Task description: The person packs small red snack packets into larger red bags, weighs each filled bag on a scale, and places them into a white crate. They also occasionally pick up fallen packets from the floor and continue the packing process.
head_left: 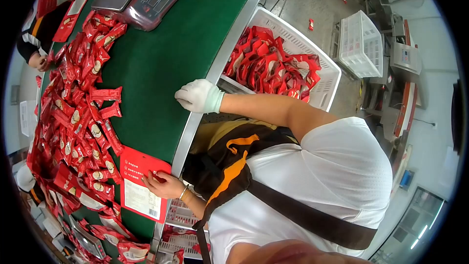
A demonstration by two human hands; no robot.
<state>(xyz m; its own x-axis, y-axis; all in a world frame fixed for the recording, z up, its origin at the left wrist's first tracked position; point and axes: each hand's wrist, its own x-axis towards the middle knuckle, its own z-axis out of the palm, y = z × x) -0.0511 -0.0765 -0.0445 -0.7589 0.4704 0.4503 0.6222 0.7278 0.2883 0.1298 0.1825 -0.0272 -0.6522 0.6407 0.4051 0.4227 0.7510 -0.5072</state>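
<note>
The flat red pouch with a white printed panel lies near the metal edge of the green surface, under your left hand, its grip apart. Your white-gloved right hand rests by that edge, grip curled together (contents hidden). Beyond, small glossy red packets are heaped.

Head view, close, down onto green table.
</note>
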